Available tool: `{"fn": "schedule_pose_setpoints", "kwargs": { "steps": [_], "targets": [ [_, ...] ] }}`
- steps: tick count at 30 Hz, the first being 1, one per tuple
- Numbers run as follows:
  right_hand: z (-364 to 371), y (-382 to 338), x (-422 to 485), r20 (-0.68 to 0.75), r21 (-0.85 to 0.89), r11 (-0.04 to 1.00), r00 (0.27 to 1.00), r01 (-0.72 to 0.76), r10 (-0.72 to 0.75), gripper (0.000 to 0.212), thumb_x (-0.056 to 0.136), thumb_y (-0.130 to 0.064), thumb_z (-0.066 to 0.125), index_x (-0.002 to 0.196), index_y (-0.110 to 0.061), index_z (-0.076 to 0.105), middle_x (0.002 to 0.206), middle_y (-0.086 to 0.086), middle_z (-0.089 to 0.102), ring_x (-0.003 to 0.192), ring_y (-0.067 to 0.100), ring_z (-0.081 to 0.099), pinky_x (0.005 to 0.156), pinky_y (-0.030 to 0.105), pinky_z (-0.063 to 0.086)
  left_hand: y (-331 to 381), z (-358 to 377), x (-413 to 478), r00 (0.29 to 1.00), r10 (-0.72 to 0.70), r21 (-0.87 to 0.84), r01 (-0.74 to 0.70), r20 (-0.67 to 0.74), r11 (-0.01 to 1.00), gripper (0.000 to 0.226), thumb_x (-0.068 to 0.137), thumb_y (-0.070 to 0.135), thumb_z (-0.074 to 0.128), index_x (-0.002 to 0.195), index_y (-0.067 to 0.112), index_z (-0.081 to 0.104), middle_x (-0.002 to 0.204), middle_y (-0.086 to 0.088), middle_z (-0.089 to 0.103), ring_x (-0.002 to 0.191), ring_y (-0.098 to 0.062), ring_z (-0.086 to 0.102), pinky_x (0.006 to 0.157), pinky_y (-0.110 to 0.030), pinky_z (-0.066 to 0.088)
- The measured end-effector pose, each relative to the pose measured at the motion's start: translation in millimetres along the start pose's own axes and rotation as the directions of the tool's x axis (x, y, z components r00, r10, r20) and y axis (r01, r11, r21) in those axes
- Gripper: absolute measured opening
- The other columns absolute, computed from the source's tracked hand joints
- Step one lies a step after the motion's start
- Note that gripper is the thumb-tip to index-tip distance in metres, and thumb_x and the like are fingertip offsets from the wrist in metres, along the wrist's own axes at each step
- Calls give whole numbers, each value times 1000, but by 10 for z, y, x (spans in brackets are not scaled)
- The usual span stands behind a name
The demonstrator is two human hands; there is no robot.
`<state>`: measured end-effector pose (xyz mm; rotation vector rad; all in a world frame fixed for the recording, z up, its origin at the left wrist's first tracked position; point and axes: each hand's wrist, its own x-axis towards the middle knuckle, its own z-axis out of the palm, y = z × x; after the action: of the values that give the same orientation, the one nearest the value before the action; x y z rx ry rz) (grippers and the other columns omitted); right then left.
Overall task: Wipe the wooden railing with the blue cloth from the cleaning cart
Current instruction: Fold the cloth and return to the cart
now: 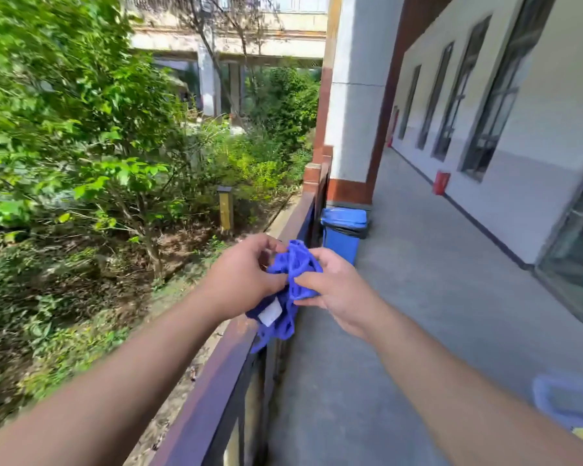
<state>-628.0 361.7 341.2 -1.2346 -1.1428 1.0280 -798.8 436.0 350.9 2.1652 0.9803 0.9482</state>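
Both hands up over the railing point(216, 375), bunching the blue cloth point(292, 290) between them. Left hand point(246, 274) fingers curled into the cloth, right hand point(334, 290) pinching its other side. Cloth crumpled, white tag showing, lower end hanging down just above the rail top. Blue bin point(344, 235) stands farther along the walkway, by the railing.

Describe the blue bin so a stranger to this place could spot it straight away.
Follow the wooden railing away from the hands to where it meets the big white pillar with a red-brown base. The blue bin stands on the walkway floor at the foot of that pillar, just inside the railing. It is the only tall blue container there, with a dark bag folded over its rim.
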Motion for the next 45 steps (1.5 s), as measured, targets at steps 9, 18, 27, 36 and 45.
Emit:
{"fn": "schedule_pose_setpoints", "kwargs": {
  "steps": [9, 18, 27, 36, 45],
  "targets": [
    [-1550, -81, -226, -282, -60, 998, 959, 8, -25, 26, 90, 3, 61, 114, -7, 57, 100, 15, 67, 83, 24, 67, 80, 49, 58, 699, 1314, 767, 939, 148, -79, -129, 311, 988, 49, 76, 12, 87, 115, 24, 61, 104, -1, 73, 88, -20, 72, 83, -42, 58],
    [-3492, -23, -798, -530, -65, 997, 846, 33, -63, 24, 89, 1, 64, 109, -13, 61, 96, 10, 72, 84, 23, 71, 78, 48, 59, 1764, 3132, 1413, 854, 298, -87, -289, 427, 953, 19, 79, 20, 80, 84, 23, 61, 75, 6, 66, 62, -9, 54, 62, -30, 46],
    [-4615, 281, -1586, -823, -61, 996, 568, -62, -15, 22, 86, 4, 61, 105, -6, 61, 84, 10, 67, 72, 20, 67, 66, 37, 60, 2483, 4775, 1543, 654, 426, -319, -283, 625, 904, 18, 83, 16, 74, 92, 27, 64, 81, 10, 68, 65, -13, 60, 58, -29, 49],
    [-4541, 492, -2446, -991, -15, 996, 131, -85, -3, 23, 77, 0, 62, 98, -9, 57, 79, 15, 63, 66, 26, 62, 63, 39, 54, 2957, 5762, 1097, 266, 653, -575, -319, 709, 753, 29, 80, 15, 76, 101, 31, 65, 84, 13, 71, 77, -13, 69, 75, -39, 57],
    [-3773, 975, -3210, -955, 92, 994, -288, -63, 70, 20, 82, 3, 63, 96, -10, 57, 86, 20, 66, 71, 30, 66, 61, 38, 56, 3050, 6101, 108, -107, 702, -692, -329, 704, 643, 29, 78, 23, 72, 103, 36, 63, 93, 14, 72, 86, -15, 69, 80, -42, 58]
  ]
}}
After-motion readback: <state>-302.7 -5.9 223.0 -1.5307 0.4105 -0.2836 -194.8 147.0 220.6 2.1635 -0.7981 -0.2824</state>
